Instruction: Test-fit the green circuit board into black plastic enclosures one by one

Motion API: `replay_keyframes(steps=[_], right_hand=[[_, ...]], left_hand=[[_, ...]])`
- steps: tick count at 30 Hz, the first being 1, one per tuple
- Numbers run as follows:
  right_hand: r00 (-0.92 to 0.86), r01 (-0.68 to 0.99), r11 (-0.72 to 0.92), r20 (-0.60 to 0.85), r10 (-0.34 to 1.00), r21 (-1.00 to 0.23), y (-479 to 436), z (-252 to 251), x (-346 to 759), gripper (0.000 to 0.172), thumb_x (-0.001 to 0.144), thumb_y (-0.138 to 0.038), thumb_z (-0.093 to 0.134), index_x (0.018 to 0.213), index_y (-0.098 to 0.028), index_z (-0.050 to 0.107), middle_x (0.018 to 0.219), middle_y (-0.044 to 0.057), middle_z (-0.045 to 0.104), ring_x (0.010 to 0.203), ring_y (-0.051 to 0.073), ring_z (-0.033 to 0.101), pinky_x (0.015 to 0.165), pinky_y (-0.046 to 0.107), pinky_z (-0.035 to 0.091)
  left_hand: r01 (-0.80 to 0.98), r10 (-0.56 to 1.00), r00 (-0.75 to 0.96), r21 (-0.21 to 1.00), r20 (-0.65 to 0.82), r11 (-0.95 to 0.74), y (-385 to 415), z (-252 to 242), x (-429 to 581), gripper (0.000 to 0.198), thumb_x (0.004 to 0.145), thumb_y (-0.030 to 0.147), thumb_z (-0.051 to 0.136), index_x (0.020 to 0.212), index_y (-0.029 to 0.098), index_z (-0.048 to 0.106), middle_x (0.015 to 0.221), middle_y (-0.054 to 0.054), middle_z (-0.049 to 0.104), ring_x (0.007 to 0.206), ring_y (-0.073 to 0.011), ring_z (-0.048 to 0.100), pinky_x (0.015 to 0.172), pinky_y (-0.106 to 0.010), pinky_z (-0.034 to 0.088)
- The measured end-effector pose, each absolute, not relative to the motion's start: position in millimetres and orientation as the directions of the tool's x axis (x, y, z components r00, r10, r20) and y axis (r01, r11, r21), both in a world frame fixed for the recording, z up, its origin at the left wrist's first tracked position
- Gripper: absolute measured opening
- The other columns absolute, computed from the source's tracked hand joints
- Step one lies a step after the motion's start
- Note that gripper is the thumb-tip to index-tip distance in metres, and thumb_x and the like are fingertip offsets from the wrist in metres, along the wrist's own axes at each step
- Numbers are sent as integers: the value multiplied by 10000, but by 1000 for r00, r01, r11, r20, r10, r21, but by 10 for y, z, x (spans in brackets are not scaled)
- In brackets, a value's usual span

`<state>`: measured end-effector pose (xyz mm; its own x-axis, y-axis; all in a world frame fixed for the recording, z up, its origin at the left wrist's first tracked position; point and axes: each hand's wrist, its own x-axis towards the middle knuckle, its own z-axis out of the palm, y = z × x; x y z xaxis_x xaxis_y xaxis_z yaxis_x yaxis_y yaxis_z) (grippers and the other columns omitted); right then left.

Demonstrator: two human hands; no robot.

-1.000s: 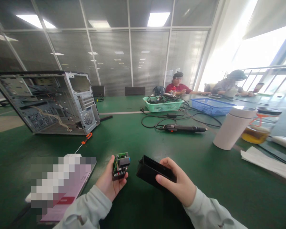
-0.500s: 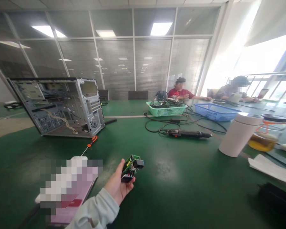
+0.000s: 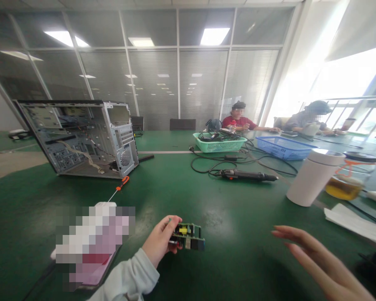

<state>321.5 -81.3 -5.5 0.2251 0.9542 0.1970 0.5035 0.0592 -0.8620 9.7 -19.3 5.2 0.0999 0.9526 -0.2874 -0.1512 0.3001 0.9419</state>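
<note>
My left hand (image 3: 163, 237) is closed around a small green circuit board assembly (image 3: 191, 238) above the table, low in the middle of the view. Yellow and black parts and a metal connector show on the assembly, and my fingers cover its left end. At the lower right, my right hand (image 3: 316, 259) is in the air over the table, fingers stretched out and apart, holding nothing. An orange-handled screwdriver (image 3: 123, 183) lies to the left, beside the open computer case (image 3: 78, 142).
A black electric screwdriver (image 3: 249, 175) with its cable lies in the middle. Behind it stand a green basket (image 3: 219, 145) of cables and a blue basket (image 3: 285, 149). A white tumbler (image 3: 315, 177) and a glass jar (image 3: 351, 175) stand right. Two people sit at the far side.
My left hand has turned the circuit board assembly and shifted it slightly right and down. My right hand has come into view from the right with its fingers extended.
</note>
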Motion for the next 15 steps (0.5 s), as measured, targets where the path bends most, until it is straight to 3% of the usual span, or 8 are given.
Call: replay_keyframes(steps=[2,5,8,11,15], right_hand=[[19,233,59,65,998,-971,-704,-8,2718,575,705,-658,458,1043,-195,497,976,107,559,904,243,539,752,352,482],[-261,32,-149,-152,953,-988,-485,40,2067,678,662,-712,456,1081,-179,445,880,80,550,641,163,580,473,232,484],[-443,129,-291,-318,838,-948,-354,32,1689,725,595,-732,481,982,-119,502,708,50,534,452,107,521,318,163,401],[-457,196,-276,-336,823,-941,-337,-19,1575,693,550,-700,538,860,-80,535,587,43,530,375,97,476,263,148,356],[-534,14,-397,-342,773,-918,-344,-91,1665,673,548,-665,556,857,-69,503,553,79,572,363,146,519,296,181,385]], left_hand=[[-28,964,148,973,-222,229,-230,49,102,328,646,449,616,756,150,537,495,50,515,354,-67,479,298,-133,348],[81,958,222,983,-181,167,-288,70,105,366,611,451,641,788,144,548,503,51,508,364,-55,453,328,-137,351],[123,954,248,982,-171,144,-318,83,109,372,616,439,641,825,144,556,498,51,499,366,-56,435,332,-141,342],[108,957,232,982,-176,154,-301,65,108,366,633,452,621,833,153,559,469,62,473,340,-56,419,313,-142,318],[-20,908,305,952,-286,307,-205,6,84,459,718,572,425,906,163,518,504,17,548,351,-102,507,314,-165,337]])
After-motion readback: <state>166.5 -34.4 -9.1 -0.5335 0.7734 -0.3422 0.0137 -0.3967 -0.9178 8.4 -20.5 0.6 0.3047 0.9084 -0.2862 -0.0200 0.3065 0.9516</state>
